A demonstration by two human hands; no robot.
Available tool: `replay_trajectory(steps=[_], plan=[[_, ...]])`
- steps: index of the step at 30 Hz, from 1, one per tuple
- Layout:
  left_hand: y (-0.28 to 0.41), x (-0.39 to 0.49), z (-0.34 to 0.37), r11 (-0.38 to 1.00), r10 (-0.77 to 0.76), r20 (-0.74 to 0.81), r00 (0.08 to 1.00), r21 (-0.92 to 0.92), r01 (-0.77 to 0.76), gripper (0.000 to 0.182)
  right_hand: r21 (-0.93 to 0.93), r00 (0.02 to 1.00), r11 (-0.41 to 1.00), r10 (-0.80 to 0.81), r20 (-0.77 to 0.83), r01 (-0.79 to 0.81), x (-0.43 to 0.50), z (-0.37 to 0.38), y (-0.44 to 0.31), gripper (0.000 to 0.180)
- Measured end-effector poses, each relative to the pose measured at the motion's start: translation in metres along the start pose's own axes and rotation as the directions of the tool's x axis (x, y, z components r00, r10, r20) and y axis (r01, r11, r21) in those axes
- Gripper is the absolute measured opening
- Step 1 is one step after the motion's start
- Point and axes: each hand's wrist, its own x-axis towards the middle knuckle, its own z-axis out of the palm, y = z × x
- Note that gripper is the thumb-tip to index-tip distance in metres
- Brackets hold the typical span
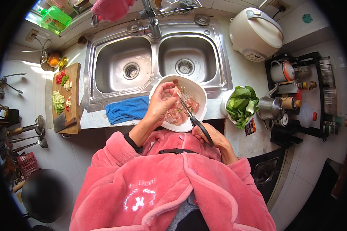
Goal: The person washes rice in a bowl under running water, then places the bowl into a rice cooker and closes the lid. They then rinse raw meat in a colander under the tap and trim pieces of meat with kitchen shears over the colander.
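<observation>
Over a white plastic colander [201, 99] at the counter's front edge, my left hand [161, 101] pinches a piece of raw meat [176, 93]. My right hand [212, 135] grips black-handled kitchen scissors [194, 119], their blades pointing up and left beside that piece. More cut raw meat [176, 115] lies in the colander below, with small green bits among it. A folded blue cloth [127, 110] rests on the counter just left of the colander. Behind the colander is a double stainless steel sink [155, 62].
A wooden cutting board [75, 101] on the left holds chopped vegetables and a cleaver [64, 122]. Right of the sink stand a bowl of leafy greens [242, 105], a metal kettle [270, 108], a white rice cooker [256, 33] and a black rack [321, 95] with bottles.
</observation>
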Motion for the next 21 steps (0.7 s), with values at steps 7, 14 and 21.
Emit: replay_trajectory(steps=[7,14,21], plan=[[0.017,-0.001,-0.002,0.999,-0.009,0.052,0.999,0.051,0.007,0.054,0.080,0.998,0.997,-0.026,0.049,0.022,0.006,-0.007,0.009,0.060],[0.024,0.004,-0.009,0.961,-0.276,-0.030,0.961,0.022,0.277,0.037,0.175,0.993,0.982,-0.082,0.086,0.066,0.005,-0.007,0.001,0.055],[0.021,-0.001,-0.003,0.952,-0.298,0.028,0.954,-0.063,0.299,0.025,0.142,0.998,0.989,-0.049,0.026,0.045,0.005,-0.004,-0.002,0.038]])
